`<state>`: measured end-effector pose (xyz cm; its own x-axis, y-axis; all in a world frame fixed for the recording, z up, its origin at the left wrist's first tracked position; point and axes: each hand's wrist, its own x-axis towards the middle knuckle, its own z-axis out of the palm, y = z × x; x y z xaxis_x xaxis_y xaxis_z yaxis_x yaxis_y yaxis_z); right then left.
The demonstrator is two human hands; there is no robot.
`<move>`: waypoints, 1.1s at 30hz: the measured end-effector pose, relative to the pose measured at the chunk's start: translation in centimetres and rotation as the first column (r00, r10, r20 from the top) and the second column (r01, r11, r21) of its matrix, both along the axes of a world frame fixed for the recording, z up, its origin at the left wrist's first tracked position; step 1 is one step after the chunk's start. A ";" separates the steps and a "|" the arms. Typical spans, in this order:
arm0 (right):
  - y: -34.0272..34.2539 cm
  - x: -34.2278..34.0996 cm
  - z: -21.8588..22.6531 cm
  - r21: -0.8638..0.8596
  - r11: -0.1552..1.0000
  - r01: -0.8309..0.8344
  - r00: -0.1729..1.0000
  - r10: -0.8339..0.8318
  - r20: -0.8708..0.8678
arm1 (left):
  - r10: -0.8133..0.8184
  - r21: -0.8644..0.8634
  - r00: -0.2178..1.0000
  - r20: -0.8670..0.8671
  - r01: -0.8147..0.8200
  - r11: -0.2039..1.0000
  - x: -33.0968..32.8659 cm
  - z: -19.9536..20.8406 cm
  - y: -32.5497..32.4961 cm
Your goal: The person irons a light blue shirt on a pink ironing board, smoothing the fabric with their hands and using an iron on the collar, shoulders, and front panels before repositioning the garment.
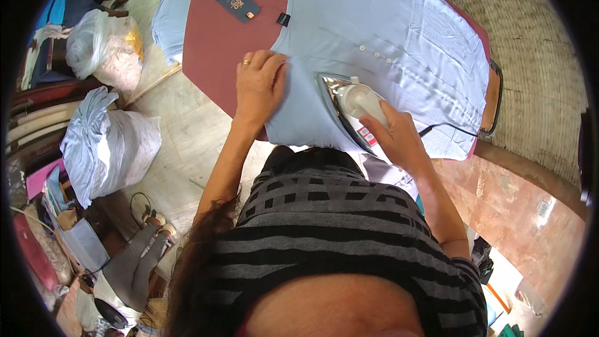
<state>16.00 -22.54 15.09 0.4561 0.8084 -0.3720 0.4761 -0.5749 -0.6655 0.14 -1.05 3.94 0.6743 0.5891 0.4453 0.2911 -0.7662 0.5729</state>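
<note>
A light blue shirt (pixel 324 19) with a few white buttons lies spread over a dark red ironing board (pixel 206 56). My right hand (pixel 399 137) is wrapped round the handle of a white and silver iron (pixel 359 103), whose soleplate rests on the shirt near the board's close edge. To the left, my left hand (pixel 261 81) presses on the shirt's edge by the neckline, fingers bent and partly hidden; whether they pinch the cloth is unclear. Beyond it a dark blue tag (pixel 234 1) lies on the board, and a small black label (pixel 282 20) shows at the collar.
More light blue cloth (pixel 167 22) hangs at the board's far left. Stuffed plastic bags (pixel 125 156) stand on the floor at left. The iron's black cord (pixel 452 127) runs right to a metal frame (pixel 497 97). Another person's legs (pixel 134 268) show at lower left.
</note>
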 end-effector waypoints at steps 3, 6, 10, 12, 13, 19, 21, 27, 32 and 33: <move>-0.3 0.6 -0.1 -0.044 0.999 0.011 1.000 -0.012 -0.013 | -0.175 0.046 0.979 0.103 0.171 0.984 2.8 -0.7 0.3; -0.6 0.7 0.1 -0.029 0.999 -0.022 1.000 0.022 -0.018 | -0.236 0.098 0.970 0.064 0.229 0.968 4.3 -1.7 0.5; -1.2 1.5 -0.9 0.071 0.994 -0.081 0.992 0.087 -0.090 | -0.215 0.076 0.977 -0.013 0.215 0.974 4.3 -1.6 0.4; -0.7 2.1 -0.7 0.030 0.994 -0.105 0.976 0.109 -0.187 | -0.222 0.072 0.975 -0.017 0.223 0.972 4.5 -1.2 0.8; -0.6 2.3 -0.9 0.040 0.994 -0.106 0.965 0.112 -0.239 | -0.226 0.072 0.974 -0.024 0.228 0.971 4.5 -1.3 0.9; -0.2 1.4 -0.1 -0.001 0.999 -0.033 0.929 0.030 -0.369 | -0.306 -0.101 0.951 -0.038 0.301 0.948 4.0 -0.3 2.3; -0.6 0.9 -0.7 0.050 0.999 0.017 0.974 -0.005 -0.228 | -0.346 -0.242 0.937 0.036 0.345 0.907 3.9 -0.2 3.2; 1.6 -3.9 1.6 0.012 0.897 0.443 0.847 -0.414 -0.333 | -0.358 0.069 0.931 -0.077 0.363 0.929 1.6 -0.3 5.1; 5.7 -7.2 1.3 0.081 0.827 0.556 0.807 -0.515 -0.288 | -0.468 0.074 0.881 -0.068 0.472 0.878 0.8 -1.0 6.8; 6.4 -7.6 0.7 0.094 0.819 0.566 0.803 -0.522 -0.286 | -0.486 0.071 0.871 -0.066 0.490 0.869 0.7 -1.2 7.1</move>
<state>8.43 -16.17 15.81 0.7552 0.5122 -0.4090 -0.0663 -0.5612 -0.8250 0.87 6.03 2.71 0.8865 0.1421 0.4403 -0.1086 -0.8611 0.4966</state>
